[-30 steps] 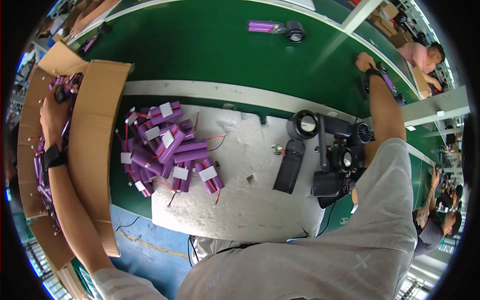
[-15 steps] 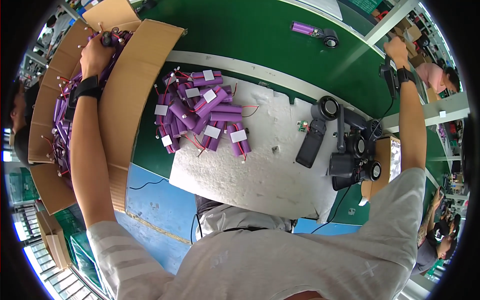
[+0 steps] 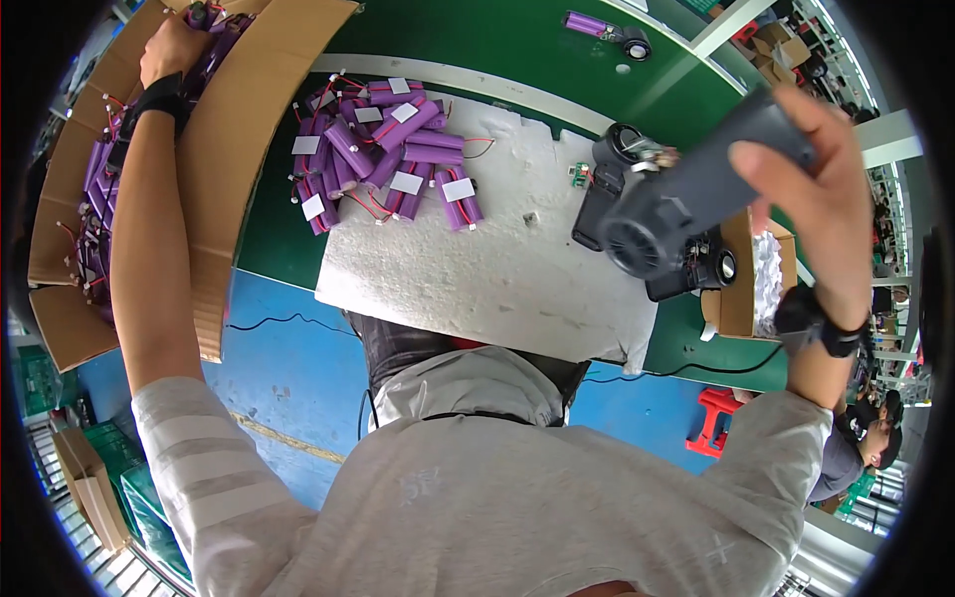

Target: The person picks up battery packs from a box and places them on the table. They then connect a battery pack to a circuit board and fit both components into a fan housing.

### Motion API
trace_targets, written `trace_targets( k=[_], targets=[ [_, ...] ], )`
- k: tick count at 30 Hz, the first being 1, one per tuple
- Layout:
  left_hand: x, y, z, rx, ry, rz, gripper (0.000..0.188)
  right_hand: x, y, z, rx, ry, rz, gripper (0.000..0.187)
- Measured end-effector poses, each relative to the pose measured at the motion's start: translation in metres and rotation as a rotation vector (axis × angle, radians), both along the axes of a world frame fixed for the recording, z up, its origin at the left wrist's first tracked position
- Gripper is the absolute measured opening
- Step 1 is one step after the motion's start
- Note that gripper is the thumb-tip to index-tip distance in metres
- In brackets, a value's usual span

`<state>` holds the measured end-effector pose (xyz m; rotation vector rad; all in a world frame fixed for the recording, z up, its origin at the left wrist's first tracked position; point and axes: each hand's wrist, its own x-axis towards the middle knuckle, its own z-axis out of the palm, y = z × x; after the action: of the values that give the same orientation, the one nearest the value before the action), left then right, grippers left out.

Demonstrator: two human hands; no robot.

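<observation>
Landmark: white foam board (image 3: 477, 274), lying on the green bench (image 3: 448, 38); my right hand (image 3: 828, 194) grips a dark grey housing (image 3: 701, 179), thumb on one side and fingers on the other, held up over the right end of the foam board; its round vented end slants down toward the board; hand slightly blurred.

My left hand (image 3: 174, 48) is in the long cardboard box (image 3: 264, 129), left of the foam board, at the box's far end among purple battery packs (image 3: 100, 191); a dark piece shows at the fingertips; cannot tell whether the fingers are closed on it.

Loose purple packs (image 3: 349, 149) are heaped across the foam board's left end; a small green circuit board (image 3: 579, 175) sits toward its right; black parts (image 3: 704, 271) there are partly hidden by the housing; a small carton (image 3: 738, 301) stands just right of the foam board.
</observation>
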<state>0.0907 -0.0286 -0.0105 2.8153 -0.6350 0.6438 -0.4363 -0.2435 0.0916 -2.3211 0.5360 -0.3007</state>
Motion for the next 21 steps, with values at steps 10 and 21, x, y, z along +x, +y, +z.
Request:
trace_targets(
  k=[10,21],
  targets=[
    [-0.002,0.003,0.007,-0.016,-0.079,-0.16,0.05,-0.001,0.061,-0.198,-0.68,-0.113,0.591,0.019],
    [-0.019,-0.002,0.002,-0.031,-0.22,-0.289,0.046,0.017,0.018,-0.159,-0.514,0.154,0.004,0.022]
  ],
)
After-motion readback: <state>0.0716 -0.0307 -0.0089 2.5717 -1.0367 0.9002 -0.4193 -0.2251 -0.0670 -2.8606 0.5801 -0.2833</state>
